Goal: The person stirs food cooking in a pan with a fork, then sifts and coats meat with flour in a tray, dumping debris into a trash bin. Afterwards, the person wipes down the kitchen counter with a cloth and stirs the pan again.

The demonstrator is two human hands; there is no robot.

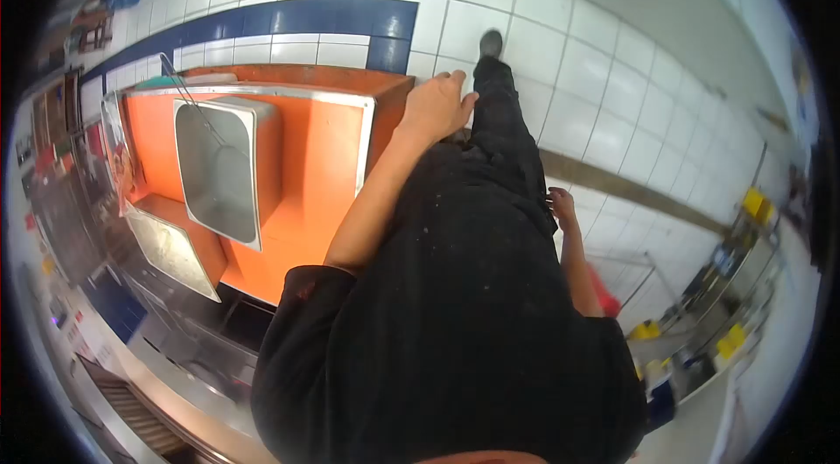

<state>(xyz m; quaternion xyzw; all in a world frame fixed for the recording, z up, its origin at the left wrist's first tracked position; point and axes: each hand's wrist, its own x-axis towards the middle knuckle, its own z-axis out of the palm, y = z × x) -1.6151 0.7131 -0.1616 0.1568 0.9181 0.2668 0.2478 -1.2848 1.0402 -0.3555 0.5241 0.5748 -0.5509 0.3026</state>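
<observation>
My left hand [437, 105] hangs beside the corner of an orange counter [324, 149] with a metal edge, fingers apart and holding nothing. Lower, at my right side, my right hand [563, 204] hangs near my dark trousers, its fingers loosely apart and empty. On the orange surface stands a deep rectangular metal pan [219, 171], with a thin wire-handled tool [197, 105] reaching into it. Next to that pan is a second metal container [175, 250] with a pale interior; what it holds is unclear.
White tiles [569, 53] with a blue band [332, 16] cover the floor. At the right stands a metal shelf or rack [722, 298] with yellow items. Dark metal kitchen equipment [197, 341] is at the lower left. A long narrow strip [630, 190] crosses the tiles on the right.
</observation>
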